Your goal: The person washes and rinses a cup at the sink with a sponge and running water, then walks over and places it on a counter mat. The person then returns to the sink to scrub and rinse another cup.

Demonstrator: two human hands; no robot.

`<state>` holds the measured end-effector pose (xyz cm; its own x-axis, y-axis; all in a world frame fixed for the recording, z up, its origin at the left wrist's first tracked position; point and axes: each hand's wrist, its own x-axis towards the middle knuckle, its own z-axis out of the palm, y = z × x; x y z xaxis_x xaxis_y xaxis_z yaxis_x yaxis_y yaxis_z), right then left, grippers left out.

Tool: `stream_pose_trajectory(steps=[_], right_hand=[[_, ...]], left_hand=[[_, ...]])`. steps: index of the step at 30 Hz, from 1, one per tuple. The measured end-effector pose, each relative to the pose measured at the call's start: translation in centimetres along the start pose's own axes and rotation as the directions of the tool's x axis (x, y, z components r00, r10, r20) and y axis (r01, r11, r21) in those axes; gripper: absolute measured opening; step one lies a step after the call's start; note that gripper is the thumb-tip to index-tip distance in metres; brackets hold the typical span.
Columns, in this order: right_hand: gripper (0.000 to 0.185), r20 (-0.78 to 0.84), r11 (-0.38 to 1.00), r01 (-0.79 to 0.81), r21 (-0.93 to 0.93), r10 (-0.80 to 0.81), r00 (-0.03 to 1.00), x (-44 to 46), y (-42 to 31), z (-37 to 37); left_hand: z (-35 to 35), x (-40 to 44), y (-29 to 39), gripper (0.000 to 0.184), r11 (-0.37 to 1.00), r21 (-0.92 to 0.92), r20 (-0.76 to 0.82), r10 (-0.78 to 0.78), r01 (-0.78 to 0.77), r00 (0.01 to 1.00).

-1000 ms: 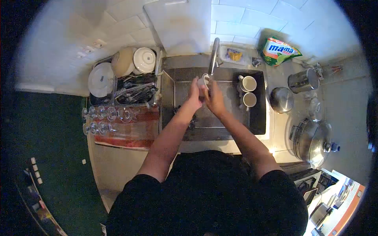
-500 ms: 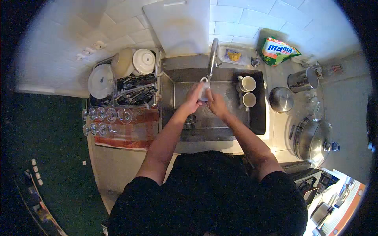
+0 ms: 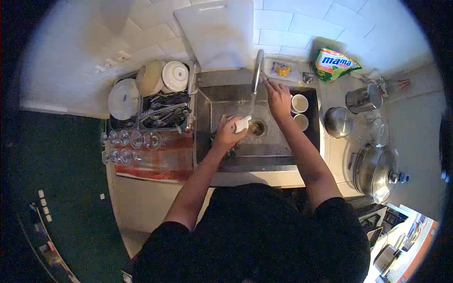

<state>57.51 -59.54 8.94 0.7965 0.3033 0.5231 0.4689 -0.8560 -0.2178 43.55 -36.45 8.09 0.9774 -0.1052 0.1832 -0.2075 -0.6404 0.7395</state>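
Note:
My left hand (image 3: 227, 132) is closed around a white mug (image 3: 241, 125), held tilted over the sink (image 3: 278, 139) beside the drain. Water runs from the faucet (image 3: 257, 70) near the mug. At the faucet's right side is my right hand (image 3: 280, 100), with a finger stretched to its lever and no dish in its grasp. The lever is mostly hidden by the fingers, so firm contact is hard to judge. Two more light mugs, an upper mug (image 3: 299, 103) and a lower mug (image 3: 301, 122), stand along the sink's right side.
Left of the sink, a rack (image 3: 192, 111) holds plates, bowls and cutlery. Several upturned glasses (image 3: 153, 140) stand on a red-orange cloth (image 3: 160, 158). A sponge tray (image 3: 295, 75) and a green detergent pouch (image 3: 336, 63) sit behind; metal pots, including a large lidded pot (image 3: 377, 174), are right.
My right hand has left the mug and moved up and right to the faucet lever. The left hand keeps the mug, now lower and turned. The drain has come into view.

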Motion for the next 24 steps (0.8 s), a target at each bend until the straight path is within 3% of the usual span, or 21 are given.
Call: stream_pose_trajectory(steps=[2,6,9,11,13,16,17,20,23,24], right_hand=[[0.053,0.035,0.999,-0.006,-0.041,0.007,0.999,-0.1,0.1,0.0],[0.054,0.095,0.977,-0.067,-0.202,0.088,0.992,-0.3,-0.8,-1.3],[0.049,0.081,0.976,-0.08,-0.202,0.098,0.992,0.9,-1.6,-2.0],[0.044,-0.041,0.982,-0.112,-0.151,0.107,0.993,3.0,0.2,-0.7],[0.036,-0.11,0.99,-0.139,-0.023,0.135,0.985,5.1,3.0,0.1],[0.034,0.198,0.978,-0.202,0.041,0.191,0.961,7.5,7.7,2.0],[0.032,0.252,0.971,-0.234,0.044,0.216,0.943,7.2,11.2,6.5],[0.036,0.459,0.952,-0.295,0.077,0.229,0.858,9.4,9.9,3.1],[0.029,0.431,0.963,-0.257,-0.078,0.265,0.862,10.6,10.5,3.5],[0.028,0.3,0.955,-0.291,-0.061,0.295,0.907,10.4,11.1,4.4]], left_hand=[[0.2,-0.4,-0.6,0.049,0.998,0.008,-0.051,0.069,-0.069,0.996],[0.2,-1.3,-1.3,0.047,0.998,0.06,-0.012,0.016,-0.015,1.0],[-0.5,-1.8,-1.0,0.047,0.996,0.088,-0.036,0.027,-0.023,0.999],[-1.9,-1.9,1.0,0.049,0.999,0.05,-0.062,0.006,-0.003,0.998],[-2.0,-2.5,0.8,0.049,0.995,0.081,0.024,-0.063,0.061,0.998],[-0.8,-3.1,-1.1,0.051,0.984,0.163,0.093,-0.092,0.076,0.991],[-0.6,-3.1,-1.2,0.052,0.98,0.189,0.095,-0.085,0.066,0.992],[-0.6,-3.6,-0.8,0.054,0.967,0.254,0.075,-0.055,0.034,0.996],[-1.5,-3.7,0.9,0.055,0.974,0.19,0.084,-0.14,0.122,0.987],[-1.7,-3.6,1.1,0.055,0.977,0.187,0.077,-0.115,0.099,0.99]])
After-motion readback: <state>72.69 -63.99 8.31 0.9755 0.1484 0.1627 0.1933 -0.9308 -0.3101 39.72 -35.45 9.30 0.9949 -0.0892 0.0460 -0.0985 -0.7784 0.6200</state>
